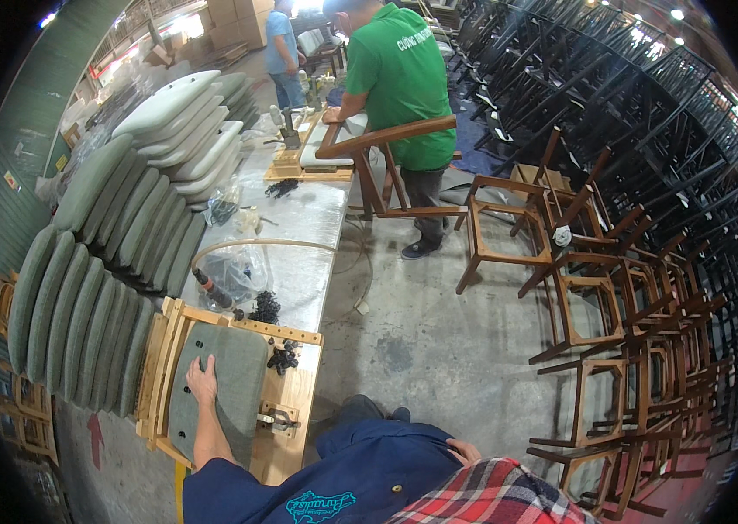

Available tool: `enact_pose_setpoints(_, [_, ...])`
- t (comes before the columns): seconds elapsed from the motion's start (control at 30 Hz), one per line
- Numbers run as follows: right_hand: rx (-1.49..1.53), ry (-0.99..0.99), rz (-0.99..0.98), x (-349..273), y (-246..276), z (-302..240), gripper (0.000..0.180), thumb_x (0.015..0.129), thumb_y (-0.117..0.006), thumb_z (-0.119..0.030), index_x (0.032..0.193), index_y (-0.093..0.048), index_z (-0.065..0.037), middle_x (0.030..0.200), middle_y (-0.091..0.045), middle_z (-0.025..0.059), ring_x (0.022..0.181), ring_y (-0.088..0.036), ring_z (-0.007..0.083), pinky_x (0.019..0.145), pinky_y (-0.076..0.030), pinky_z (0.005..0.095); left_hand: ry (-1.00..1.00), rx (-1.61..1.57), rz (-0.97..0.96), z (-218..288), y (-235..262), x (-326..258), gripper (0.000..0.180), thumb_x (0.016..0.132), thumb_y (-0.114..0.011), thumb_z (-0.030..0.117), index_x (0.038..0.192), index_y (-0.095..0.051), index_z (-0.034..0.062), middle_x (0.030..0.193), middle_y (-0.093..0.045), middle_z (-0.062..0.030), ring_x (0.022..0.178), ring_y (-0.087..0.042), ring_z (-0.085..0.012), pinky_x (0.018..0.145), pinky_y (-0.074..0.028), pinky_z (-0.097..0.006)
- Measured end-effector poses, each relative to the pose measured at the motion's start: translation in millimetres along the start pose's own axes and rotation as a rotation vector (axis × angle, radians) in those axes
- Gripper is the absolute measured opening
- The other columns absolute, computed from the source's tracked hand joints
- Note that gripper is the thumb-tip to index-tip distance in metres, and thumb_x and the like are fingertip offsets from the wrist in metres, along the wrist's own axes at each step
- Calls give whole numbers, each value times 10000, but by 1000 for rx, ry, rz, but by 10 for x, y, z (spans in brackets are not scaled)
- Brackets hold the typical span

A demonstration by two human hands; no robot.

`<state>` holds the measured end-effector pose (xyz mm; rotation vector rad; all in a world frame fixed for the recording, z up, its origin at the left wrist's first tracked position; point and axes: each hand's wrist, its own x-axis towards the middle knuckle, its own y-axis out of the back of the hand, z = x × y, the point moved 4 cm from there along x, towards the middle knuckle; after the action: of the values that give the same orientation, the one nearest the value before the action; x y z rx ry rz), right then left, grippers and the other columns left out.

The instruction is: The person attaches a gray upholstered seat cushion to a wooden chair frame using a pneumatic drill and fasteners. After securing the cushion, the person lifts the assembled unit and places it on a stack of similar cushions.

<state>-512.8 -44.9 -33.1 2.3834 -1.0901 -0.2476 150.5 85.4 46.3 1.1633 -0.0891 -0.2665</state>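
Note:
A grey-green upholstered seat pad [225, 384] lies in a wooden jig [164, 375] on the near end of the workbench. My left hand [202, 382] rests on the pad with its fingers apart, close to one of several small black spots along its left side. Beside my blue shirt, my right hand [463, 451] shows only in part; its fingers are mostly hidden. A metal toggle clamp [278, 419] sits on the jig's right side. Small black parts [283, 356] lie in a pile next to the pad, and more black pieces [265, 306] lie just beyond the jig.
A handheld power tool [213, 290] and hose [264, 242] lie on the bench [299, 227]. Stacked seat pads [72, 323] stand left. A person in green [400, 87] works beyond, beside a wooden chair frame [378, 166]. More brown frames [592, 306] stand right; a red plaid cloth [500, 493] is near me.

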Motion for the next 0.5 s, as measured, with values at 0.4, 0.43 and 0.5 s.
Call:
enact_pose_setpoints(0.4, [-174, 153, -18, -15, -21, 22, 488, 861, -624, -77, 1324, -519, -193, 1313, -570, 119, 1172, -577, 305, 966, -484, 407, -21, 23, 7, -19, -10, 34, 727, 921, -532, 564, 1412, -484, 30, 1500, -425, -146, 1404, -328, -317, 1171, -249, -433])
enact_pose_setpoints(0.43, [-178, 151, -19, -30, -32, 51, 496, 856, -626, -72, 1324, -518, -195, 1313, -570, 118, 1172, -578, 304, 966, -484, 406, -21, 23, 5, -6, -9, 30, 727, 921, -531, 564, 1412, -484, 30, 1500, -424, -145, 1405, -328, -317, 1172, -249, -433])
enact_pose_setpoints(0.5, [-161, 152, 1, -25, -28, 20, 501, 853, -623, -64, 1324, -515, -196, 1315, -569, 114, 1172, -578, 301, 967, -483, 404, -15, 22, 4, -12, 1, 20, 728, 922, -529, 566, 1413, -483, 30, 1502, -422, -144, 1405, -327, -317, 1172, -249, -432])
